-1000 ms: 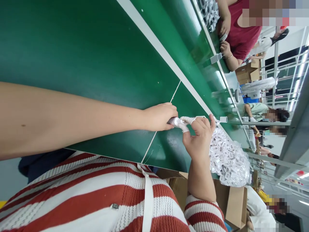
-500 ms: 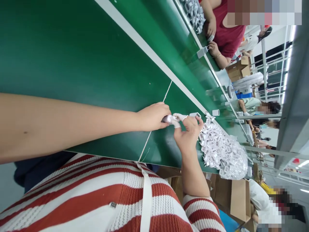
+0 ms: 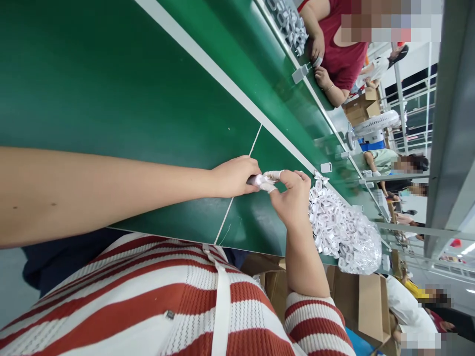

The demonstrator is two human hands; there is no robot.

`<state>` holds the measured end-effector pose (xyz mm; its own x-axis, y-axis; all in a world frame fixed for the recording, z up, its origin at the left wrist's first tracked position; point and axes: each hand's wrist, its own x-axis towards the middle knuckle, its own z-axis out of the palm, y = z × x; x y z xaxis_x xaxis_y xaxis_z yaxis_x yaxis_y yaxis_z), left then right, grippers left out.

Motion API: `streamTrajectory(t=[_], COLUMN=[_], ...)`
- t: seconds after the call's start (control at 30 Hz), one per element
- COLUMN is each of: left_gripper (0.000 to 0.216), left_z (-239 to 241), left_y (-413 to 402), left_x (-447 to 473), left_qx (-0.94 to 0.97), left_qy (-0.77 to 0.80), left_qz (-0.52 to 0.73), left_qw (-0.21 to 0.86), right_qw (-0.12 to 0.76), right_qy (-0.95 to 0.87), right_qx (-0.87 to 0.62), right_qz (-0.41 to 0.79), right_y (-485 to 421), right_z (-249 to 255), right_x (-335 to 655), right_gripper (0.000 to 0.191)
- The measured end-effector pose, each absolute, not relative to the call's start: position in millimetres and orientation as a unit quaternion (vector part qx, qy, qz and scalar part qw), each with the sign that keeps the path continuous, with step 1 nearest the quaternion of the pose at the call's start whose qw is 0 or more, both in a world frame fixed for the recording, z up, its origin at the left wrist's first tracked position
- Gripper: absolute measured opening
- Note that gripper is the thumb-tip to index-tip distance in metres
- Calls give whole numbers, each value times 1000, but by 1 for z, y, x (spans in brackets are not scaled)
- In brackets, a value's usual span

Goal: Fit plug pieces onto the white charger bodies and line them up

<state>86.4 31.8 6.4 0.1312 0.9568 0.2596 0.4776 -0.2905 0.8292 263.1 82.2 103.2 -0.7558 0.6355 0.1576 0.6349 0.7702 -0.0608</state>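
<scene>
Holding the small white part (image 3: 257, 180) just above the table (image 3: 148, 123), we are clamping both the left hand (image 3: 233, 176) and right hand (image 3: 293, 199) fingers on it for control (the parts pile (image 3: 341, 227) is lying within reach).

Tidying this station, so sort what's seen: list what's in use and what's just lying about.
In use: left hand, right hand, small whitish plastic part pinched between them, heap of white plastic parts.
Lying about: brown cardboard box, white electric fan.
</scene>
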Motion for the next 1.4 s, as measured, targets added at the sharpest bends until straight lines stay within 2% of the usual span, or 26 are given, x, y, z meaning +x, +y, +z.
streamTrajectory(t=[0.1, 0.2, 0.33, 0.47, 0.7, 0.83, 0.97, 1.17, 1.27, 1.33, 1.4], left_gripper=[8, 9, 11, 11, 7, 9, 12, 16, 24, 37, 50], left_z=[7, 9, 11, 12, 14, 13, 11, 6, 9, 15, 23], left_y=[30, 29, 30, 31, 30, 30, 30, 30, 28, 26, 23], left_x=[89, 90, 89, 87, 90, 89, 89, 92, 92, 89, 86], left_qx=[687, 689, 690, 684, 680, 684, 681, 688, 661, 605, 537], left_qy=[526, 528, 523, 530, 539, 535, 536, 534, 519, 502, 468], left_qz=[404, 398, 399, 400, 386, 393, 399, 402, 433, 467, 498], left_qw=[296, 296, 302, 304, 312, 301, 301, 283, 325, 405, 496], right_qw=[78, 65, 41, 74, 139, 111, 71, 106, 173, 243, 332], right_qy=[-938, -942, -952, -943, -951, -953, -955, -932, -898, -867, -820], right_qx=[-331, -322, -301, -299, -274, -280, -281, -340, -387, -402, -428], right_qz=[-69, -71, 44, 126, -37, 19, 53, 61, 118, 164, 186], right_y=[77, 80, 96, 101, 90, 96, 101, 88, 71, 57, 44], right_z=[103, 106, 111, 106, 86, 93, 102, 89, 75, 67, 58], right_x=[261, 262, 265, 265, 270, 266, 261, 263, 275, 291, 316], right_gripper=[24, 20, 9, 13, 9, 4, 8, 5, 32, 59, 74])
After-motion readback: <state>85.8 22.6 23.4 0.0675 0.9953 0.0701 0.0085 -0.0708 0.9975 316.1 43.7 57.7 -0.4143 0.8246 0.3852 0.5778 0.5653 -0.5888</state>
